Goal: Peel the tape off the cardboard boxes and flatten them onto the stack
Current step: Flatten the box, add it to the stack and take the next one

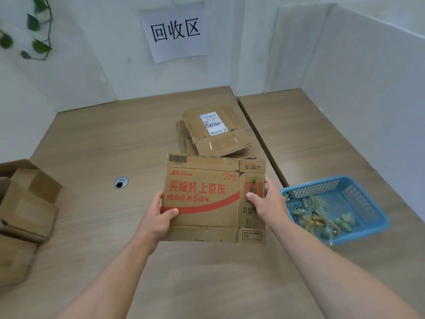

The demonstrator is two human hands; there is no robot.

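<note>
A flattened brown cardboard box [207, 196] with red print is held above the wooden table, in front of me. My left hand [158, 217] grips its left edge, thumb on top. My right hand [266, 203] grips its right edge, thumb on the printed face. Just beyond it lies the stack of flattened boxes [216, 134], the top one bearing a white shipping label. Several unflattened boxes [25, 208] sit at the table's left edge.
A blue plastic basket [358, 196] holding crumpled peeled tape stands at the right. A round cable hole [121, 182] is in the table [92, 146] left of centre. White partition walls close off the back and right; a paper sign hangs on the back wall.
</note>
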